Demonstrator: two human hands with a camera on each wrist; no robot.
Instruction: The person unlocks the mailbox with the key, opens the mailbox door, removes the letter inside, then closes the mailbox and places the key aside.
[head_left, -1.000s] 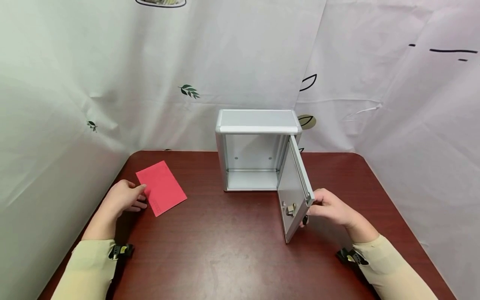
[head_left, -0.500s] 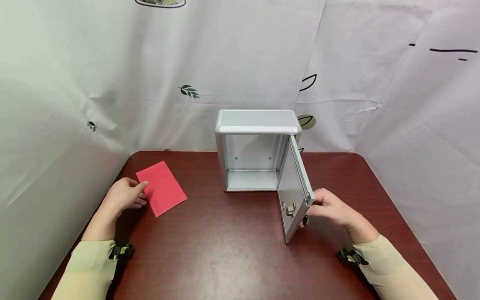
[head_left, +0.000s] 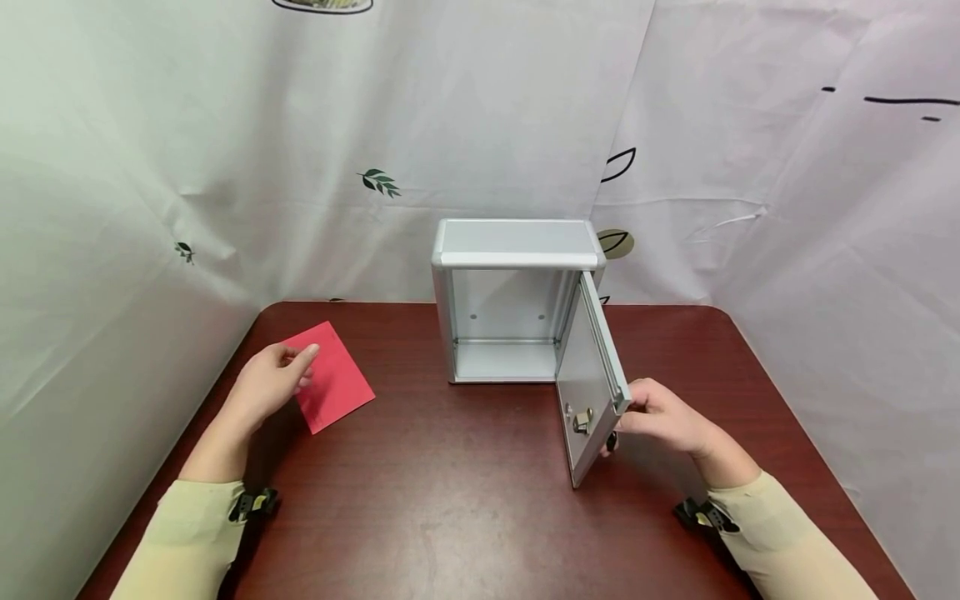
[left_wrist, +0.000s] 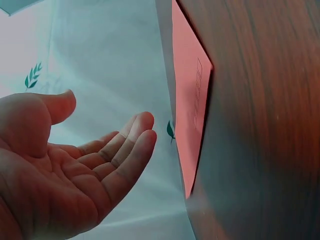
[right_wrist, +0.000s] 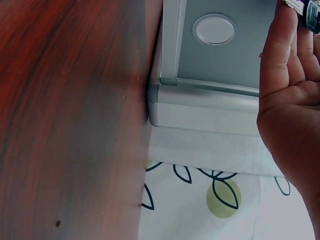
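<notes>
A red envelope point(head_left: 341, 383) lies flat on the table at the left. My left hand point(head_left: 273, 379) is over its left part, fingers loosely bent and holding nothing. In the left wrist view, the palm and fingers point(left_wrist: 120, 160) are apart from the envelope point(left_wrist: 187, 95). A silver metal box point(head_left: 517, 242) stands at the back with its door point(head_left: 588, 367) swung out to the right. A lock point(head_left: 581, 421) shows on the door's inner face. Behind the door's free edge, my right hand point(head_left: 667, 421) holds a black key point(right_wrist: 311, 16) at the outer face, partly hidden.
The dark red-brown table point(head_left: 450, 500) has rounded back corners. White printed cloth point(head_left: 495, 108) hangs behind the box and along both sides. In the right wrist view, the door's outer face carries a round pale disc point(right_wrist: 214, 30).
My left hand has moved right and slightly up from the envelope's left edge to over it. The envelope, door and right hand stay practically where they were.
</notes>
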